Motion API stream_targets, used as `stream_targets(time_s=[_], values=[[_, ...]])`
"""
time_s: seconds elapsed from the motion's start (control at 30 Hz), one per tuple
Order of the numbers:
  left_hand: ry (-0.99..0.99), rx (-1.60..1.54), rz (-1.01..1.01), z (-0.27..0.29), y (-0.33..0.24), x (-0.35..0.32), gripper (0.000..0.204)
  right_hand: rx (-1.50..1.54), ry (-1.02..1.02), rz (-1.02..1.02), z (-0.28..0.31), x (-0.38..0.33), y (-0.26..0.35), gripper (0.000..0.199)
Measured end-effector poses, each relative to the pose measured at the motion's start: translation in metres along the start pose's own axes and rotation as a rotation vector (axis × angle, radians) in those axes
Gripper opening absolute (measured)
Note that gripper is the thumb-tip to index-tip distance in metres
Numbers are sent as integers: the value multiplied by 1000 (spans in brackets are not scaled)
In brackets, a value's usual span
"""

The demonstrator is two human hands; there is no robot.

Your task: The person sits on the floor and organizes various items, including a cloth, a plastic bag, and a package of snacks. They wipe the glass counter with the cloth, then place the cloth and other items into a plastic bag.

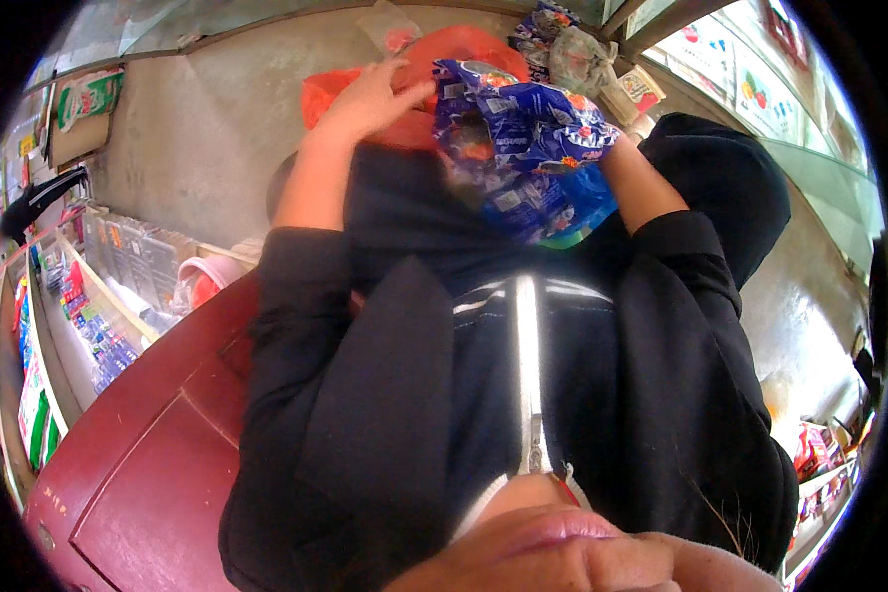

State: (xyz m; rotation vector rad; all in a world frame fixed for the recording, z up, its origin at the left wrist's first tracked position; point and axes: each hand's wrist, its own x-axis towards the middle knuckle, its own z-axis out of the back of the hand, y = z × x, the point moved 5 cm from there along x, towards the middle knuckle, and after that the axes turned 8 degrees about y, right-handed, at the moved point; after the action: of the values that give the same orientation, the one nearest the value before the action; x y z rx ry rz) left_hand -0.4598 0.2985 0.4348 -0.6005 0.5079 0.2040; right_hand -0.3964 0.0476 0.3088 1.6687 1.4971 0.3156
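My left hand point(373, 97) is open above a crumpled red plastic bag point(469, 47), its fingers apart. Its thumb side is close to a crinkled blue plastic wrapper point(533, 123) with a coloured print; whether they touch, I cannot tell. That wrapper is bunched up around my right hand point(615, 150), which it covers almost wholly, so the fingers do not show. More blue film and a bit of green hang below it over my lap. Red plastic also lies under my left wrist.
Beyond my knees lie a clear crumpled bag point(579, 61), more blue wrappers point(543, 28) and a small box point(633, 94) on the grey floor point(207, 148). A dark red wooden panel point(158, 474) stands at my left, beside shelves of packaged goods point(94, 326). Glass point(829, 178) borders the right.
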Motion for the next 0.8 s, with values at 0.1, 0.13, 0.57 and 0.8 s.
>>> stream_targets(time_s=[0.1, 0.13, 0.57, 0.8], values=[[98, 298, 198, -12, 47, 8, 64, -3, 5, -5, -1, 3, -3, 44], [62, 292, 225, -7, 56, 12, 64, -5, 1, -9, -1, 2, -4, 44], [-412, 527, 520, 47, 135, 31, 68, -8, 6, -25, -3, 7, -11, 49], [-284, 217, 425, 63, 136, 39, 34, 69, -25, 9, 1, 12, -5, 52]])
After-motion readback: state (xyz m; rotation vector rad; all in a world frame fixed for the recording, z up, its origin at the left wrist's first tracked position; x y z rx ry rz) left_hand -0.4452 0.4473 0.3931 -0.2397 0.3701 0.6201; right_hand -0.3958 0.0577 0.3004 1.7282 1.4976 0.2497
